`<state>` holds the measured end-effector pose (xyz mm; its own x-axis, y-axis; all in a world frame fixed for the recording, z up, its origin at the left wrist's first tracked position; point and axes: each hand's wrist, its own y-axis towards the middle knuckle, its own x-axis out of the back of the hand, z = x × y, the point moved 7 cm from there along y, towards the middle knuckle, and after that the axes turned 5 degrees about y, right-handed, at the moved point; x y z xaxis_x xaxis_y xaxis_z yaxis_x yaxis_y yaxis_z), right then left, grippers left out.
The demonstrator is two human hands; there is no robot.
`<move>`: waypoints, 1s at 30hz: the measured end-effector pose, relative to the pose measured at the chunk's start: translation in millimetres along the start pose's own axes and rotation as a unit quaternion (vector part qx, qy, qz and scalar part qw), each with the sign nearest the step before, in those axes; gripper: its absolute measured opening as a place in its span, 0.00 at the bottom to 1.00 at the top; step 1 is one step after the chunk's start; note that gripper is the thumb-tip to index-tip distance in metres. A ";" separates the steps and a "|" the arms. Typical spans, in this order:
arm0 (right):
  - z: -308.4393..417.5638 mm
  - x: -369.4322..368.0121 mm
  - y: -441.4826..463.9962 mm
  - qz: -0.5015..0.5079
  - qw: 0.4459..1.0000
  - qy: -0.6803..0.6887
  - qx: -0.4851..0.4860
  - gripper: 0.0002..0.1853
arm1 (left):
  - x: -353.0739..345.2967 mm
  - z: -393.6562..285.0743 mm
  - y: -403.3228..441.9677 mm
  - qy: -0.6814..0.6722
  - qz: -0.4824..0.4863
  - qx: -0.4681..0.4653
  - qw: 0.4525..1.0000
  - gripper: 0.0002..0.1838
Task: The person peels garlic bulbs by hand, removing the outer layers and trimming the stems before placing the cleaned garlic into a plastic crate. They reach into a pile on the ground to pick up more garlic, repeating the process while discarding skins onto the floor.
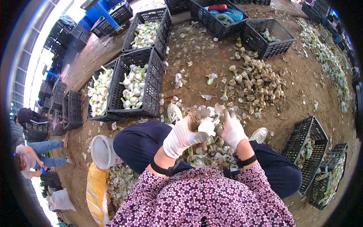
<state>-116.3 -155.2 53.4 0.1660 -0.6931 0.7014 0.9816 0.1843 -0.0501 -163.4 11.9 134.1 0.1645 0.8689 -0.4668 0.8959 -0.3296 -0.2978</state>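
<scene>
1. Left hand (pixel 186 132) pinches a bulb (pixel 207 128) above peelings (pixel 211 156); its long axis and direction, I can't tell.
2. Right hand (pixel 231 129) just beside; grip unclear to me.
3. Heap (pixel 261 81), crates (pixel 154 90) ahead.

Your left hand (pixel 186 131) partly hides the white bulb (pixel 207 127) and your left shoe (pixel 174 112). The top edge cuts off a black crate (pixel 177 6); the far-right person (pixel 333 25) is indistinct.

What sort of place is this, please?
Probably a garlic-cleaning shed or yard: black crates hold white garlic, brown garlic lies heaped on the ground, and loose skins are scattered around.
</scene>
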 end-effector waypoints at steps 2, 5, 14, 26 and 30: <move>2.3 5.7 -5.2 -0.020 0.995 0.073 0.067 0.37 | 7.6 -1.0 3.5 0.127 -0.028 -0.015 0.991 0.45; 31.3 20.2 -16.2 0.159 0.814 0.550 -0.094 0.33 | 8.8 2.6 5.7 0.160 -0.021 -0.068 0.984 0.40; 67.8 28.9 -22.4 0.106 0.837 0.532 -0.066 0.23 | 4.6 -9.0 2.4 0.344 -0.083 -0.034 0.935 0.27; 58.3 -0.9 -22.3 0.124 0.743 0.650 -0.103 0.26 | 39.4 14.0 16.5 0.104 -0.210 -0.024 0.972 0.08; 63.5 -4.5 -22.5 0.185 0.644 0.726 -0.156 0.28 | 41.2 14.2 18.9 0.156 -0.232 -0.045 0.959 0.09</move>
<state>-145.2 -112.0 96.6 0.0848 -0.6044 -0.7922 0.7832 0.5319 -0.3219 -145.6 36.2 97.4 -0.1579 0.9871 -0.0256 0.9319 0.1404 -0.3346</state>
